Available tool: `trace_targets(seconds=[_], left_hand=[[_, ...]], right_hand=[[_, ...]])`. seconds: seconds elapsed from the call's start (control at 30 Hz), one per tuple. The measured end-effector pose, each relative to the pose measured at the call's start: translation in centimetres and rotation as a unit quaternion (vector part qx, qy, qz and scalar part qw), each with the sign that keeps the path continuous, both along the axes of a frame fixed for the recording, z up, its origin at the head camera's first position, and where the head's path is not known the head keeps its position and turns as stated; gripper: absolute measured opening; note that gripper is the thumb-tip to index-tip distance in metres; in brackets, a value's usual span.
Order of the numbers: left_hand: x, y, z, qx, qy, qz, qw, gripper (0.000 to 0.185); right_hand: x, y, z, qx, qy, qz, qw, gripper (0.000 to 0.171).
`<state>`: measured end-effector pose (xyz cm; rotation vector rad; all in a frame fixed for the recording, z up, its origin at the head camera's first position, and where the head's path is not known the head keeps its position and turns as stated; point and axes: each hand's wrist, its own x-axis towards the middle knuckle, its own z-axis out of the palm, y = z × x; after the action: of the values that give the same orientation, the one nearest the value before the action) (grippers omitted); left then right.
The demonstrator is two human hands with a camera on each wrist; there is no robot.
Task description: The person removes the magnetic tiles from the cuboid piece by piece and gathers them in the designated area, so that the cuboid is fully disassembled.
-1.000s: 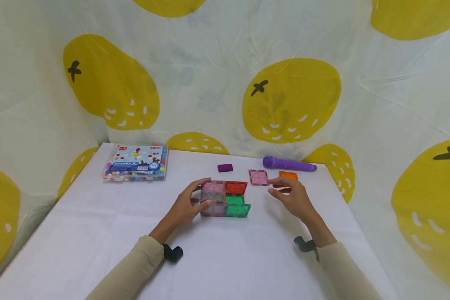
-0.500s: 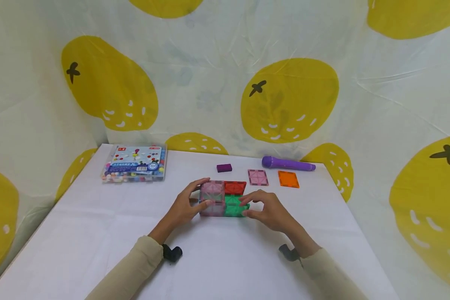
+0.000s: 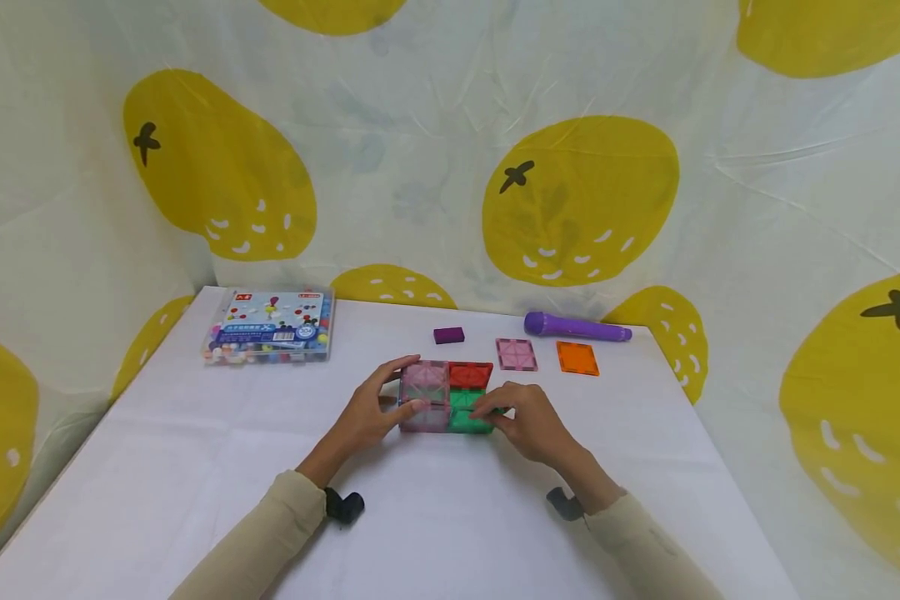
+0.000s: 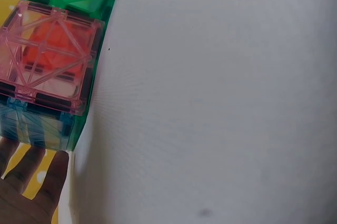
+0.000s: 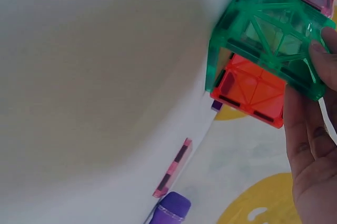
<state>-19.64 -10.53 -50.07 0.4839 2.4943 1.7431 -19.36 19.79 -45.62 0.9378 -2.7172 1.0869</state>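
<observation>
A box-like structure of see-through magnetic tiles stands on the table, with a pink tile (image 3: 425,380), a red tile (image 3: 470,375) and green tiles in it. My left hand (image 3: 369,417) grips its left end, thumb in front and fingers behind. A blue tile (image 4: 37,125) shows on that end in the left wrist view. My right hand (image 3: 531,421) pinches the upright front green tile (image 5: 271,32) at the right end, the thumb on its outer face and fingers behind. Part of that tile is hidden by the fingers.
Behind the structure lie a purple block (image 3: 449,335), a loose pink tile (image 3: 517,355), an orange tile (image 3: 577,358) and a purple toy microphone (image 3: 579,327). A clear case of colourful beads (image 3: 270,325) sits at the back left. A patterned cloth (image 3: 420,167) hangs behind the table.
My right hand has moved left from beside the orange tile to the structure and now pinches the front green tile, which leans less outward. The left hand has kept its grip.
</observation>
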Motion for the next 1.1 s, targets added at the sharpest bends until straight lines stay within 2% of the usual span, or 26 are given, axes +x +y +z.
trace_targets(seconds=[0.23, 0.43, 0.73, 1.03, 1.1], left_hand=[[-0.1, 0.0, -0.1, 0.002, 0.002, -0.002, 1.0, 0.073], [0.0, 0.0, 0.1, 0.0, 0.0, -0.002, 1.0, 0.073], [0.1, -0.1, -0.1, -0.002, -0.006, -0.001, 1.0, 0.073], [0.0, 0.0, -0.1, 0.003, -0.003, 0.0, 1.0, 0.073], [0.0, 0.0, -0.2, 0.004, -0.001, -0.002, 1.0, 0.073]], right_hand=[[0.0, 1.7, -0.3, -0.061, -0.019, -0.031, 0.997, 0.03], [-0.2, 3.7, 0.0, -0.125, -0.068, -0.08, 0.987, 0.021], [-1.3, 7.9, -0.1, -0.173, -0.143, -0.184, 0.957, 0.023], [-3.4, 12.9, -0.3, -0.261, -0.17, -0.235, 0.921, 0.034], [-3.9, 14.2, -0.4, -0.283, -0.18, -0.244, 0.91, 0.036]])
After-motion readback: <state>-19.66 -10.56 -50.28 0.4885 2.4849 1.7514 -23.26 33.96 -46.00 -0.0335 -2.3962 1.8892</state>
